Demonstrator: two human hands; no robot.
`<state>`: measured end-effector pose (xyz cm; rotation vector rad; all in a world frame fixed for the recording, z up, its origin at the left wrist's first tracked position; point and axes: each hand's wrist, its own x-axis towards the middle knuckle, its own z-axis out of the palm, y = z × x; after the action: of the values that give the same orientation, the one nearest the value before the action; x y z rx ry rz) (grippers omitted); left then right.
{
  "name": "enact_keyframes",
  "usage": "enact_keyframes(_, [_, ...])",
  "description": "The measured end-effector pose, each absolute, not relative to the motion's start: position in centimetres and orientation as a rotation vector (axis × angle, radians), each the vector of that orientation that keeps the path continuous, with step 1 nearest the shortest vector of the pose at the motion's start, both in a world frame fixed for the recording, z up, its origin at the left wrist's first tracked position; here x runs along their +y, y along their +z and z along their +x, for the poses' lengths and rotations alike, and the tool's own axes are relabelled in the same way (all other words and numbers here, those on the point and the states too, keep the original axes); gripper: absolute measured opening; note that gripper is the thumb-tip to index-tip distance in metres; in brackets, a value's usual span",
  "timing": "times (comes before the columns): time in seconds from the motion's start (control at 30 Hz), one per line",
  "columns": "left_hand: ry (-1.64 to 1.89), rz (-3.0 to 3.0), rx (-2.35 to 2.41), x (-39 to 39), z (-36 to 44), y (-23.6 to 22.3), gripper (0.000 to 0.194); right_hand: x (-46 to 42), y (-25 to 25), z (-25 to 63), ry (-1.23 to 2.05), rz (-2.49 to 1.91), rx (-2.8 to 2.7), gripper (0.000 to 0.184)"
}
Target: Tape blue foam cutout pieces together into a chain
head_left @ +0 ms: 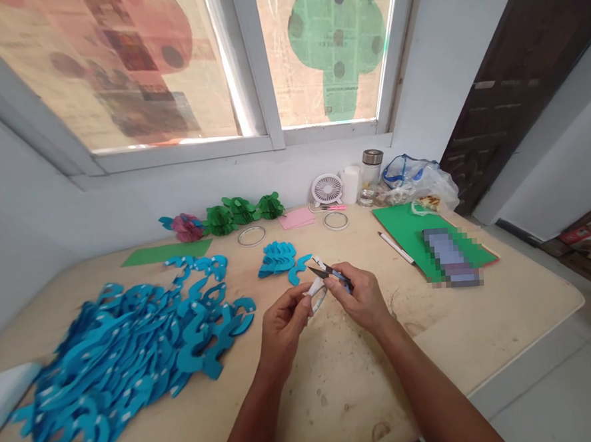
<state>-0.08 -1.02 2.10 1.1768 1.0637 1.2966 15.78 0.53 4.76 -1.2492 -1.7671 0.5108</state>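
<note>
My left hand [286,321] pinches a roll of white tape [319,301] with a loose strip pulled up from it. In my right hand [363,297] is a pair of scissors [320,271], dark blades pointing left, just above the tape strip. A small white bit [320,262] shows by the blades. Beyond my hands lies a cut blue wavy piece [299,267], beside a stack of folded blue pieces [276,258]. A large heap of blue wavy pieces [133,357] with white tabs spreads over the table's left side.
Two tape rings, one left [252,235] and one right [336,220], lie near the wall. Behind are green paper flowers [242,210], a small fan [326,190] and a glass bottle [371,180]. A phone [450,255] rests on green sheets [401,231], near a white pen [396,247].
</note>
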Motion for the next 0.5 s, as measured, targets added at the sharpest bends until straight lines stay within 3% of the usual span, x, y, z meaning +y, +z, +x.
enact_keyframes(0.3, [1.344, 1.745, 1.367, 1.1, 2.9, 3.9, 0.024, 0.4, 4.8, 16.1, 0.174, -1.278, -1.707, 0.030])
enact_keyframes(0.5, [1.293, 1.865, 1.510, 4.9, 7.1, 1.7, 0.012, 0.7, 4.3, 16.4, 0.094, -1.258, -1.700, 0.031])
